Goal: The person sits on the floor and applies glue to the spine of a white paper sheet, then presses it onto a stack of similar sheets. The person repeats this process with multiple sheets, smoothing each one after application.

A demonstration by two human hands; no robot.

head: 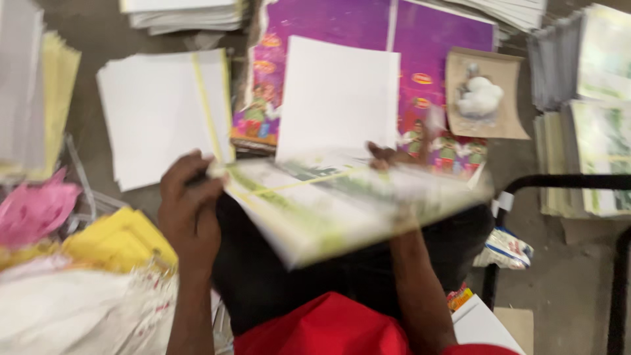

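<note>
Head view, looking down over the person's lap onto a grey concrete floor [565, 289]. Both hands hold one thing: a flat bundle of printed sheets with green, white and yellow artwork [328, 207], blurred by motion, tilted and held above the dark lap.

Left hand [190, 210]: fingers curled closed over the bundle's left edge, thumb side toward the sheets. Right hand [388, 158]: mostly hidden behind the bundle; only fingertips show at its far edge, touching it (whether they clamp it or just steady it, cannot tell). The forearm comes up from under the sheets.

Just beyond the bundle, on the floor: a plain white rectangular sheet [338, 98] lying on large purple printed sheets with cartoon figures [434, 46]. Left of these, a stack of white paper with a yellow strip [161, 115]. Right of the purple sheets, a curled brown card with a white lump on it [483, 95].

Far right: stacks of pale green printed sheets [601, 131] and a black metal tube frame [565, 181]. Lower left: pink and yellow crumpled material [72, 230] beside a white woven sack [72, 309]. Red cloth [328, 329] at bottom edge.
</note>
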